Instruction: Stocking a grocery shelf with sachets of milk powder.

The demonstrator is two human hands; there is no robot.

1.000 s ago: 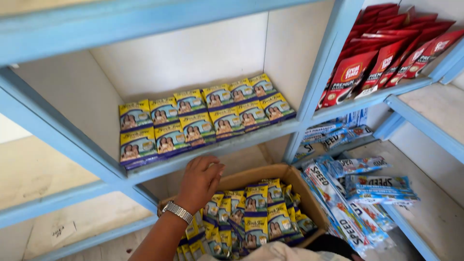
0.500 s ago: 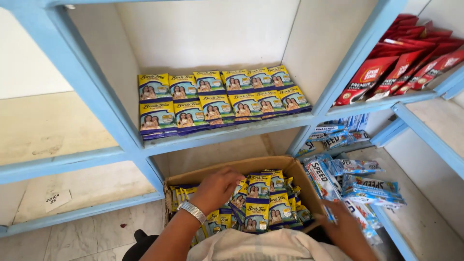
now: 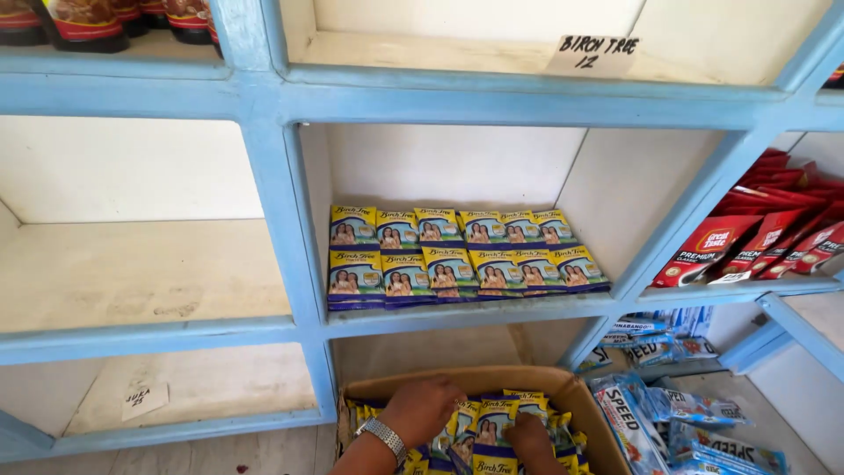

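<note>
— Where are the sachets?

— The yellow sachets (image 3: 492, 427) stand packed on edge in a cardboard box (image 3: 457, 380) at the bottom of the view, on the lowest level under the middle shelf.

— And the hands?

— Both are down in the box. The left hand (image 3: 422, 409), with a metal watch (image 3: 384, 435) on its wrist, lies palm-down on the sachets at the left side, fingers curled over their tops. Whether it has actually gripped any, I cannot tell; the fingertips are hidden. The right hand (image 3: 532, 437) is just beside it, touching the sachets at the middle, fingers bent; its grip is also unclear, since the frame edge cuts it off.

— What is above?

— More sachets of the same kind, the shelf sachets (image 3: 462, 255), lie in two rows on the middle shelf (image 3: 466, 315) of a blue-framed rack.

— To the sides?

— Red packets (image 3: 765, 233) lean on the right shelf. Blue packets (image 3: 677, 418) lie heaped just right of the box. The left shelf holds a paper label (image 3: 145, 398) on its lower level, and another label (image 3: 589, 54) sits on the top shelf.
</note>
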